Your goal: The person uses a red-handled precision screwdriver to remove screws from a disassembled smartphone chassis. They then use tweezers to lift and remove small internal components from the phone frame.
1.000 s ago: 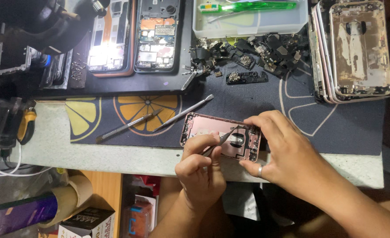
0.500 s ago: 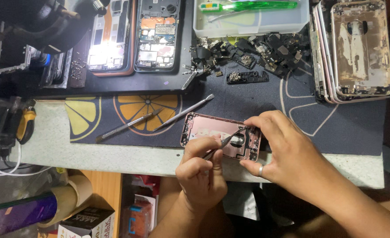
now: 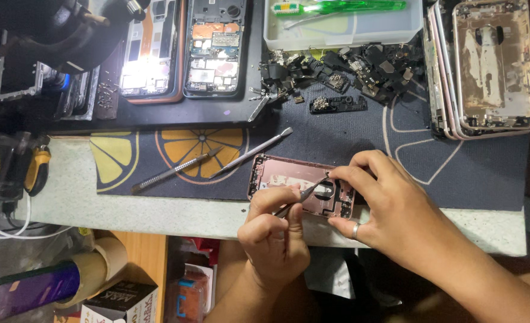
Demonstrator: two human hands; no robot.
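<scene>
A pink phone housing [image 3: 283, 173] lies open on the dark mat near the table's front edge. My left hand [image 3: 274, 230] pinches metal tweezers [image 3: 304, 194] whose tips reach into the housing's right part. My right hand [image 3: 384, 206], with a ring on one finger, grips the housing's right end, thumb and fingers around its edges.
Two metal pry tools [image 3: 250, 152] [image 3: 175, 170] lie left of the housing on the orange-slice mat [image 3: 127, 161]. Farther back are two opened phones [image 3: 214, 48], a heap of small dark parts [image 3: 348, 69], a clear plastic tray [image 3: 342, 27] and stacked housings [image 3: 486, 66]. Tape rolls [image 3: 100, 266] sit below the table.
The tweezers' tips have shifted slightly inside the housing. My right hand keeps its grip on the housing, which has not moved.
</scene>
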